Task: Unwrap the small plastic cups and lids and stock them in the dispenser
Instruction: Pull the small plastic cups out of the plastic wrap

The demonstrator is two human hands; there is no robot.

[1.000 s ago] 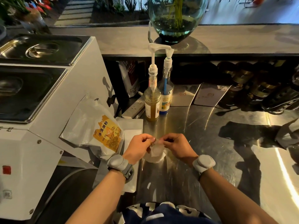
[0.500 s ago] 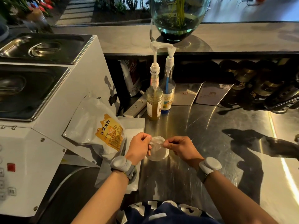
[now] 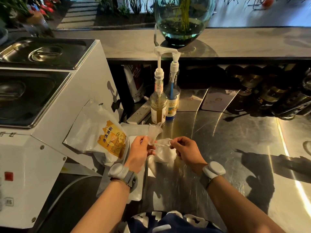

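A: Shiny metal worktop [image 3: 218, 132], lots of glare, kinda dim room. What are the hands doing?

B: Start w/ the fingers. Left hand [image 3: 140, 153] is pinched shut on a loose bit of clear wrap [image 3: 154, 132] that sticks up above it. Right hand [image 3: 184, 151] is pinched shut on the other side of the same wrap. Thin plastic is pulled tight btwn them.

A: And the cups?

B: Small wrapped bundle [image 3: 164, 154] hangs just under the fingers, btwn both hands, near the front edge of the worktop, left of the middle. Can't tell if it's cups or lids inside, too see-thru and blurry.

A: How will it feel?

B: Prob super light. Wrap is soft, thin, a bit slippery, so pinch hard at the torn edge and pull apart. Cups inside likely squash easy, so hold the bundle by its sides, gently.

A: What's around?

B: Bag w/ orange label [image 3: 109, 137] leans on the white machine [image 3: 55, 115] at the left edge. Two pump bottles [image 3: 159, 105] stand at the back, well apart from the hands. Glass bowl w/ plants [image 3: 183, 19] on the high shelf behind. No dispenser I can see.
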